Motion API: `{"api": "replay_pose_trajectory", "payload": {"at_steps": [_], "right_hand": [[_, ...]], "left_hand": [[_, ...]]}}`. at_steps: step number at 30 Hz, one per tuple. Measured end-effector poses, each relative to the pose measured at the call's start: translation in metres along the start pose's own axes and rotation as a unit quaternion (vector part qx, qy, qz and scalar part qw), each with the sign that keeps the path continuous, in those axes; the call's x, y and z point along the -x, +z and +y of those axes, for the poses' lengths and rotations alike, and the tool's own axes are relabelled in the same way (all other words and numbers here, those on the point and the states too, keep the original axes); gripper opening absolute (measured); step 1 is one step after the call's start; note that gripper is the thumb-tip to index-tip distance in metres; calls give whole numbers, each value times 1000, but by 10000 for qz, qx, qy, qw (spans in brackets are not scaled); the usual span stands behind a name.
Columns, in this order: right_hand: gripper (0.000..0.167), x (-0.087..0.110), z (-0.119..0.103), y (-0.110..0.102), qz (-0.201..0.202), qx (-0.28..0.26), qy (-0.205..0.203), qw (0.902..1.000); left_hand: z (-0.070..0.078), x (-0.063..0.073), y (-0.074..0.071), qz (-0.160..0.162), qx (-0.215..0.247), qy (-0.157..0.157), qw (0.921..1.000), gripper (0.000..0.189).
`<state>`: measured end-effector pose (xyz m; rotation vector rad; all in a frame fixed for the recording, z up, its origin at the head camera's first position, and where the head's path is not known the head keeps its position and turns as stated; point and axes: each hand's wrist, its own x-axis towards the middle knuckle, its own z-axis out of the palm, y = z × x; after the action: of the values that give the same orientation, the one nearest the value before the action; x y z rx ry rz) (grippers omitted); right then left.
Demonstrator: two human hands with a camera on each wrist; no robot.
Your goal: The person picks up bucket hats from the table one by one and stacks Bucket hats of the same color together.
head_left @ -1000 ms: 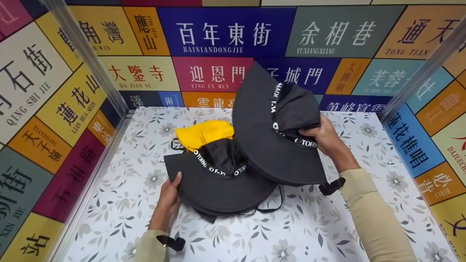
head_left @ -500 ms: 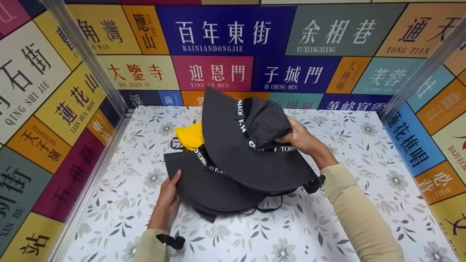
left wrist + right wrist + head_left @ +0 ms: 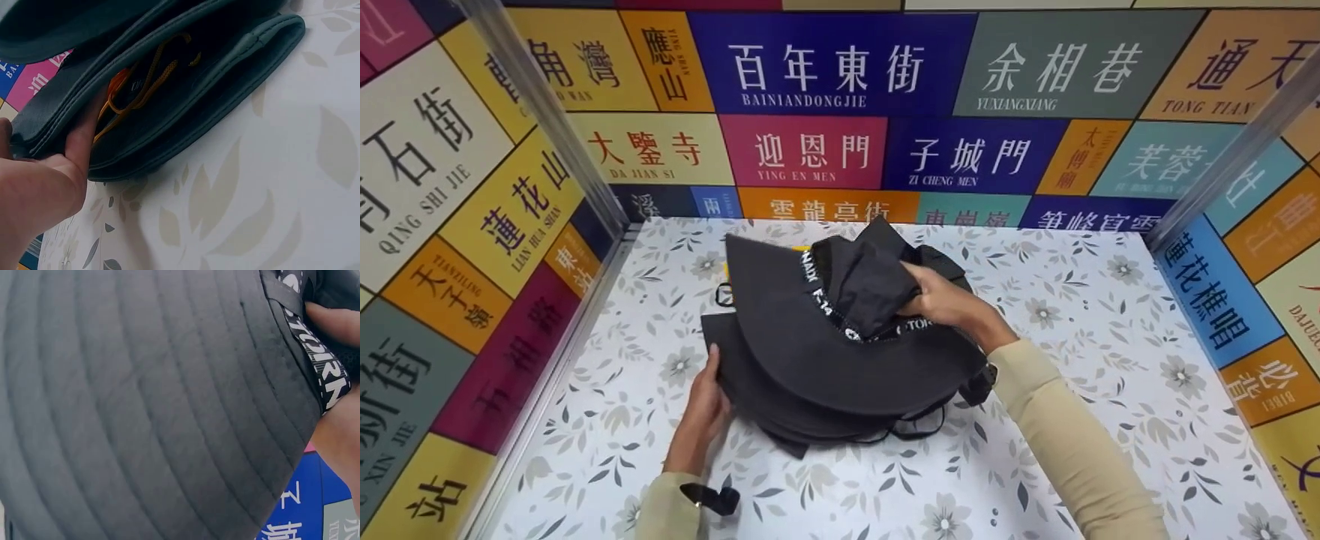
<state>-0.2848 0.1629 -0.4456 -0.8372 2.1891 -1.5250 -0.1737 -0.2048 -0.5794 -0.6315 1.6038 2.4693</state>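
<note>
A black wide-brimmed sun hat (image 3: 802, 352) with white-lettered trim lies tilted over another black hat (image 3: 727, 367). My right hand (image 3: 956, 302) grips the upper hat by its crown and trim; the right wrist view shows its ribbed brim (image 3: 140, 410) up close. My left hand (image 3: 706, 401) pinches the left edge of the lower hat's brim. In the left wrist view, its fingers reach between stacked brims (image 3: 73, 107), near an orange-yellow cord (image 3: 152, 84). A sliver of yellow fabric (image 3: 801, 248) shows behind the upper hat; the rest is hidden.
The hats rest on a white table (image 3: 1110, 420) with a grey leaf and flower print. Sign-patterned panels (image 3: 840, 64) stand at the back and both sides. A thin black strap loop (image 3: 921, 424) sticks out at the stack's lower right.
My right hand has brought the upper black hat left and down onto the lower one, covering its crown and most of the yellow fabric. My left hand stays nearly in place.
</note>
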Motion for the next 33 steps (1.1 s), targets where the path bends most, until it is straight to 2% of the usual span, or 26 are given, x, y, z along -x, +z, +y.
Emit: {"api": "replay_pose_trajectory", "payload": {"at_steps": [5,9,11,15,19,22,26,28,32,33], "right_hand": [[68,-7,-3,6,-445,-49,1,9990],[64,-14,0,12,-614,186,149,9978],[63,-17,3,14,-654,234,246,9973],[66,-23,10,19,-784,297,331,9959],[68,-26,17,20,-934,334,420,9942],[70,-29,20,22,-1035,389,501,9926],[73,-33,23,31,-1118,565,439,9911],[76,-35,24,37,-1115,689,403,9906],[81,-36,27,48,-1117,795,448,9895],[82,-36,27,50,-1083,813,466,9897]], "left_hand": [[0,1,-1,-540,330,46,9980,55],[0,1,-1,-1086,559,57,9925,67],[0,1,-1,-1278,514,25,9905,74],[0,3,-1,-1458,324,59,9888,80],[0,5,-1,-1592,306,277,9864,78],[0,6,0,-1333,186,421,9900,69],[-1,8,4,-633,-103,505,9967,49],[-2,7,7,-311,-269,515,9978,49],[-3,4,11,150,-601,532,9967,68],[-4,3,12,276,-652,542,9960,67]]}}
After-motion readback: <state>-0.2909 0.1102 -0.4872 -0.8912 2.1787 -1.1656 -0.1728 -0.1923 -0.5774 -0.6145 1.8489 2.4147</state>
